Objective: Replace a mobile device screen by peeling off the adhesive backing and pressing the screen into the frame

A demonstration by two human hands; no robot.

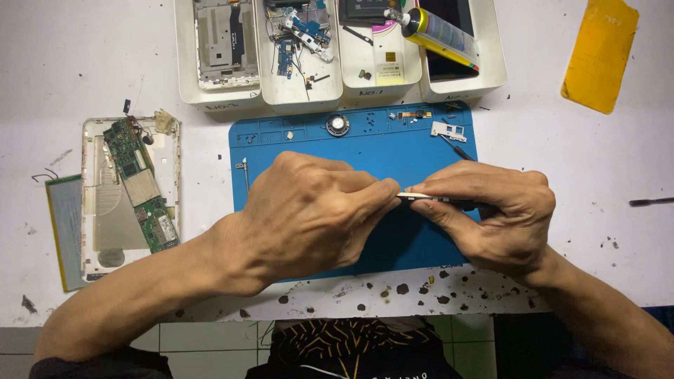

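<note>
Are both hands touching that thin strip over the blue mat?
Touching. The head view shows the left hand and right hand each pinching an end of the thin strip.

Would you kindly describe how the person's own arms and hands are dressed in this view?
Both forearms are bare down to the wrists. The left hand and right hand wear no gloves, and no rings, watch or bracelet show. Dark sleeve edges appear only at the bottom corners of the picture, near the elbows.
</note>
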